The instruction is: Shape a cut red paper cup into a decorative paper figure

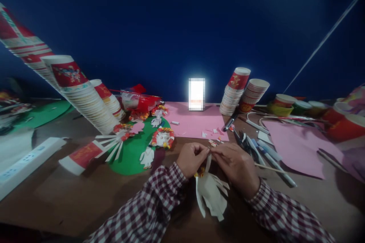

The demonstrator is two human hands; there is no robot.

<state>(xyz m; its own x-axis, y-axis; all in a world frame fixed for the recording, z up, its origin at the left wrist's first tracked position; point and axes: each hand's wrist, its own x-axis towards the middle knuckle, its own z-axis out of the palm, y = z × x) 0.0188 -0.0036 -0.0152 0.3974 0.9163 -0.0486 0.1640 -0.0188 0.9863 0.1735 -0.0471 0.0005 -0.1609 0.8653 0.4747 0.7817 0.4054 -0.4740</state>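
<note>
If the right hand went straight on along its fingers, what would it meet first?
Probably the left hand, just past the pale strip at the fingertips; the exact depth is hard to judge.

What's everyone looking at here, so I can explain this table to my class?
A person in checked sleeves has the fingers of the left hand and right hand together at a pale strip, apparently part of the cut paper cup below. To the left, white paper cutouts lie on a green sheet, near a tall cup stack.
</note>
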